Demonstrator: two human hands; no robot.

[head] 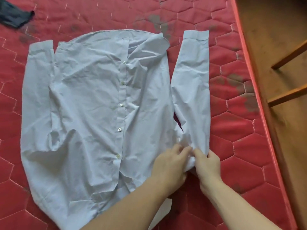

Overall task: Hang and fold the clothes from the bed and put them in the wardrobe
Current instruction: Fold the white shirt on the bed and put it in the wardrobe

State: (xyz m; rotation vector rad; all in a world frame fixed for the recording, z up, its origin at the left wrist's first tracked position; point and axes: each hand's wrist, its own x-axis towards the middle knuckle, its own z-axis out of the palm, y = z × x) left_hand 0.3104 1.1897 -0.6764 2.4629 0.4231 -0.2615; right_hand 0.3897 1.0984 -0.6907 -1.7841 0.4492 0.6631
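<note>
Pale blue shirt [103, 105] spread flat, button side up, on the red quilted bed [232, 130], creased all over. Long axis running from near edge to far edge of the bed: hem toward the far edge, collar end toward the near edge, mostly hidden under the forearms. Row of small buttons down the middle. One sleeve [192, 83] lying along the side nearer the right edge of the bed, cuff pointing to the far edge; other sleeve lying against the body on the left side, cuff also at the far end. Shoulder seam on the right side bunched and hard to read under the fingers.

Left hand [171, 163] and right hand [207, 165] close together at that shoulder, where sleeve meets body. Fingers of both curled, pinching a gathered fold of the cloth between them.

Dark garment [15, 15] at the far left corner of the bed, cut off by the frame, kind unclear. Grey smudges on the bed cover near the far and right edges. Wooden chair legs [289, 77] on the brown floor beyond the right edge, only partly in view.
</note>
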